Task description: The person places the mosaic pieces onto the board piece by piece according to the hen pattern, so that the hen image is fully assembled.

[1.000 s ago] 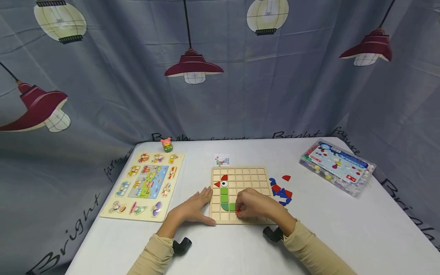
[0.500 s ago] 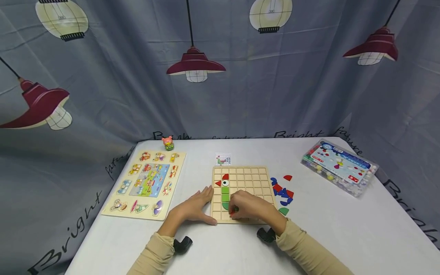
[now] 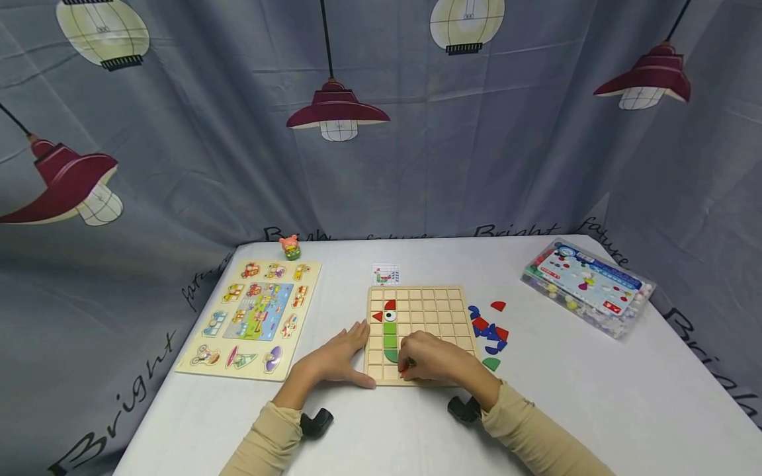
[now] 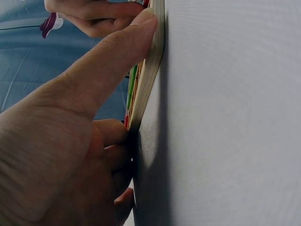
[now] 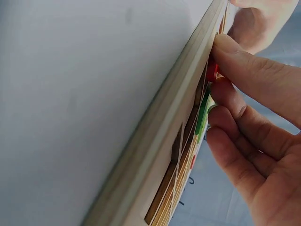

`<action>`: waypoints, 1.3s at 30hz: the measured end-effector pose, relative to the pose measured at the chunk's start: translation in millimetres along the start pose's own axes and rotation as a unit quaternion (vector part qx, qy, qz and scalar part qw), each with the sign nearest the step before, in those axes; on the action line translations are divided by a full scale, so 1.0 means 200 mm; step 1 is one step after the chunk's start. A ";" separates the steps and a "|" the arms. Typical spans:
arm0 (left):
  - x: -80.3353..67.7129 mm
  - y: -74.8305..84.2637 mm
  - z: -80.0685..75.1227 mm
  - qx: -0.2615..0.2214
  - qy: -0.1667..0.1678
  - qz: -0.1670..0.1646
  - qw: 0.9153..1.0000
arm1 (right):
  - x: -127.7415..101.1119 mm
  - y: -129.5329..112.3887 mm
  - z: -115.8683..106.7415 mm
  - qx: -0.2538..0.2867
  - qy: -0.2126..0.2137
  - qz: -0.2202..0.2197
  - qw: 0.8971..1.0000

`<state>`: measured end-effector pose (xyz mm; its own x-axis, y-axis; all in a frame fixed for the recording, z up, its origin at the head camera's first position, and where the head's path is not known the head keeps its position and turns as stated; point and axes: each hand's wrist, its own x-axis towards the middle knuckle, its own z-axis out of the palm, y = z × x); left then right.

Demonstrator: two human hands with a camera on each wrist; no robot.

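Observation:
A wooden grid board [image 3: 440, 317] lies on the table. A column of pieces stands in its left part: a red quarter-round [image 3: 389, 305], a red triangle [image 3: 378, 317], an eye tile [image 3: 389, 316], green squares [image 3: 389, 334] and a green rounded piece [image 3: 390, 356]. My right hand [image 3: 437, 357] pinches a small red piece [image 5: 212, 69] between thumb and fingers at the board's lower rows; its shape is mostly hidden. Green shows beside those fingers in the right wrist view. My left hand [image 3: 336, 360] rests along the board's left side, fingers extended, thumb [image 4: 134, 37] against the near edge.
Loose blue [image 3: 491, 332] and red pieces lie right of the board, with a green quarter-round [image 3: 491, 364] nearer. A pattern card [image 3: 385, 274] lies behind the board. A picture puzzle [image 3: 297, 350] and pig figurine [image 3: 290, 247] are left; a clear plastic box [image 3: 586, 287] is right.
My right hand has shifted slightly left and nearer over the board with the red piece. The green quarter-round at the right has come into sight. My left hand stays in place.

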<state>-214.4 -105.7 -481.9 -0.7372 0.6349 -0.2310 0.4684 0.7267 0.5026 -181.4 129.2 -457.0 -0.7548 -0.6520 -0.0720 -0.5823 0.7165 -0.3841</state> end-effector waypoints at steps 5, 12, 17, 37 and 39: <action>0.00 0.00 0.00 0.005 0.000 0.004 1.000 | 0.00 0.01 0.01 0.007 -0.001 -0.001 1.000; 0.00 0.00 0.00 0.007 -0.001 0.005 1.000 | -0.01 0.02 0.01 0.027 -0.006 0.003 1.000; 0.00 0.00 0.00 0.010 -0.003 0.007 1.000 | -0.02 0.02 0.01 0.041 -0.009 0.005 0.999; -0.01 0.01 0.00 0.004 -0.007 0.000 1.000 | -0.07 0.04 -0.05 0.047 0.006 0.024 0.999; -0.01 0.01 -0.01 0.003 -0.006 0.000 1.000 | -0.09 0.06 -0.09 0.060 0.009 0.037 0.997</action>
<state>-213.2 -105.3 -478.6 -0.7314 0.6384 -0.2398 0.4715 0.7274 0.4985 -180.0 154.0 -444.6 -0.8008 -0.5924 -0.0886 -0.4843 0.7274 -0.4862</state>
